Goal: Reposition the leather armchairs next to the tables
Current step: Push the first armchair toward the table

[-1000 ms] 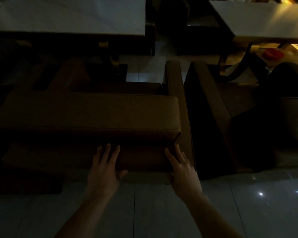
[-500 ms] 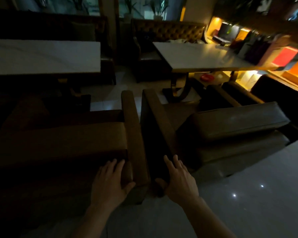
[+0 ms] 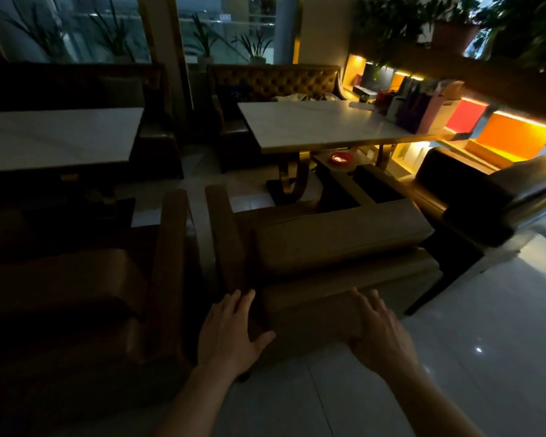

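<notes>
A brown leather armchair (image 3: pixel 338 244) stands with its back to me, facing a white-topped table (image 3: pixel 322 124). My left hand (image 3: pixel 230 335) lies flat with fingers spread against the lower left corner of its back. My right hand (image 3: pixel 379 332) lies flat on the lower back panel, fingers apart. A second brown armchair (image 3: pixel 85 279) stands just to the left, facing another white table (image 3: pixel 54 137). A dark leather armchair (image 3: pixel 498 197) sits at the right, angled away.
Tufted benches (image 3: pixel 275 83) stand behind both tables by the windows. Bags and boxes (image 3: pixel 423 105) crowd the right table's far end, with lit orange shelves beyond. A red ashtray (image 3: pixel 341 158) sits on a low shelf under the table. Glossy tiled floor (image 3: pixel 486 342) spreads to my right.
Both hands have left the left armchair and now rest on the back of the middle armchair. The view has swung right and upward.
</notes>
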`<state>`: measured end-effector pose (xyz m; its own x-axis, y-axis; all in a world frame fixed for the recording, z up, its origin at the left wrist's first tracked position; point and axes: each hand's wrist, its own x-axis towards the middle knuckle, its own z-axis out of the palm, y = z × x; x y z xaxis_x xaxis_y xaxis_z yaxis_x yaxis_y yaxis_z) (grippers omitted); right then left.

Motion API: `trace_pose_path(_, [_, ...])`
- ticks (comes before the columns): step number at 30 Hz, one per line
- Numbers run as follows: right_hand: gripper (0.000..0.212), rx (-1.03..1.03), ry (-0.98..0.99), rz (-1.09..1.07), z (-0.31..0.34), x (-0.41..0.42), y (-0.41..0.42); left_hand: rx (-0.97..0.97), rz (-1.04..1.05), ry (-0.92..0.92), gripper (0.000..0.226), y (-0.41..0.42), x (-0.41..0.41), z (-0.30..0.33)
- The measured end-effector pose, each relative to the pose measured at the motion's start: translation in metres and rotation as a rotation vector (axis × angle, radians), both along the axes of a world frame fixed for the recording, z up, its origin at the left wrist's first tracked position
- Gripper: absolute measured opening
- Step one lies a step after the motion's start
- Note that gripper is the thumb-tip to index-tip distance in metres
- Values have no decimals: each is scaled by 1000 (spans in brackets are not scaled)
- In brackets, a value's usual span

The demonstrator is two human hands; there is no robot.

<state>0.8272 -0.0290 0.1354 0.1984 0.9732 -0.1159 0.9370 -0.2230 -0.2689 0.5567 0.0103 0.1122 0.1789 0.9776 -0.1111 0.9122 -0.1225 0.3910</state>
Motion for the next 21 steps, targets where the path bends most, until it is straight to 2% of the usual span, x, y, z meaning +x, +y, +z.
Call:
trace_pose_path(6, [97, -52, 65, -138, -20, 97, 27, -148, 147, -172, 99, 28, 76, -32])
trace_pose_path(10, [96, -55, 69, -178, -36, 146, 63, -199, 304, -225, 103, 69, 110, -67])
trace_pose_path(13, [95, -73, 74, -218, -51, 179, 98, -240, 415, -210, 102, 98, 136, -91])
trace_pose_path(21, [88, -162, 174, -331, -94, 268, 176, -309, 622, -7, 102, 129, 186, -135])
